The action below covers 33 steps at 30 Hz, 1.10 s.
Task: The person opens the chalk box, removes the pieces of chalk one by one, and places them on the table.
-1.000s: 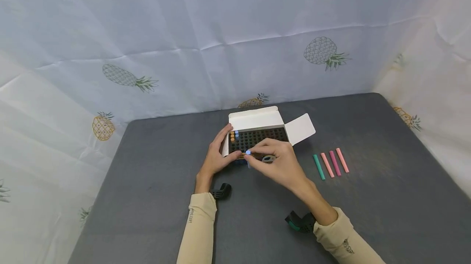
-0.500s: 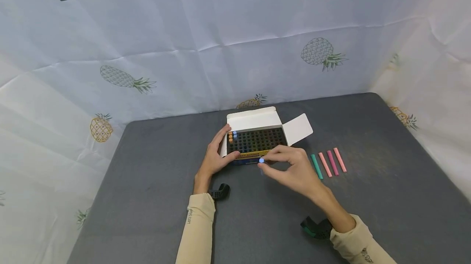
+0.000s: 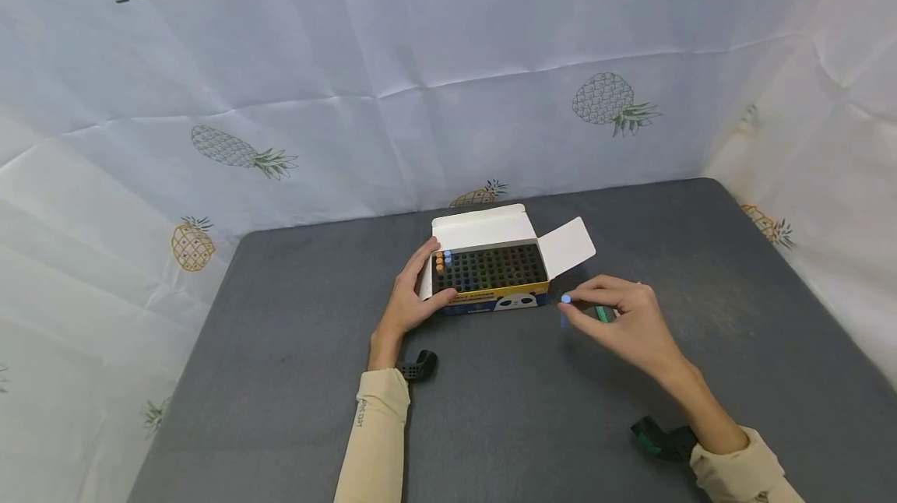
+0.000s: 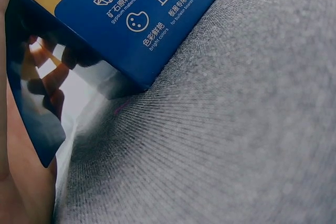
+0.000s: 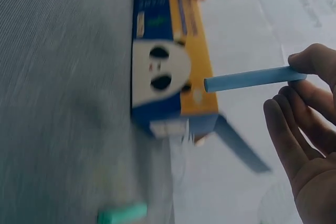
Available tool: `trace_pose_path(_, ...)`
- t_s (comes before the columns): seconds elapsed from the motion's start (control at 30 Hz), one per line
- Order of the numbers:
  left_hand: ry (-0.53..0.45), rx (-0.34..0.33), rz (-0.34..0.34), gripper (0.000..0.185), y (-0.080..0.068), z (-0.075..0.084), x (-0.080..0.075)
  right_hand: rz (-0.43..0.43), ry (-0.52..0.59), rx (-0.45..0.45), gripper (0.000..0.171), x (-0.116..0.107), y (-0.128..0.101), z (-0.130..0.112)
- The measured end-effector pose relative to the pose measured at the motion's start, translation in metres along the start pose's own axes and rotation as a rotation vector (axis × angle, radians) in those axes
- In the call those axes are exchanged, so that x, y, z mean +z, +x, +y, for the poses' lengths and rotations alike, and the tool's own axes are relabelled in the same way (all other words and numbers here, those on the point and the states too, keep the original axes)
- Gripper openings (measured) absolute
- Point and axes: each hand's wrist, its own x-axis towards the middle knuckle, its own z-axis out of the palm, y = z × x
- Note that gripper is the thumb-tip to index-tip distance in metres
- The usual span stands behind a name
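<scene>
Blue chalk (image 3: 564, 300) sits pinched in the right hand (image 3: 631, 324), held above the grey table (image 3: 280, 378) just right of the open box (image 3: 490, 273) — the left hand (image 3: 406, 304) grips that box's left end. A green chalk (image 3: 601, 314) lies under the right hand's fingers.

Box (image 3: 490, 273) sits mid-table (image 3: 280, 378) — chalk stick (image 3: 601, 314) lies to its right.

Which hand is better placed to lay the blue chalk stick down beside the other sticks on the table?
Right. The right hand pinches the blue chalk stick directly over the green stick, while the left hand grips the chalk box.
</scene>
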Motion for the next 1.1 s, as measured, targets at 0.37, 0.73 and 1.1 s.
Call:
trace_pose_path(0.37,0.013,0.056,0.032,0.085,0.002,-0.037,0.004,0.045,-0.195,0.097,0.026,-0.058,-0.021,0.03)
trace_pose_path(0.73,0.014,0.052,0.029,0.086,0.002,-0.037,0.004,0.02,-0.343,0.291,0.015,-0.093,-0.029,0.05)
trace_pose_path(1.1,0.012,0.003,0.018,0.082,0.001,-0.008,0.003,0.052,-0.389,0.395,0.014,-0.089,-0.04,0.075)
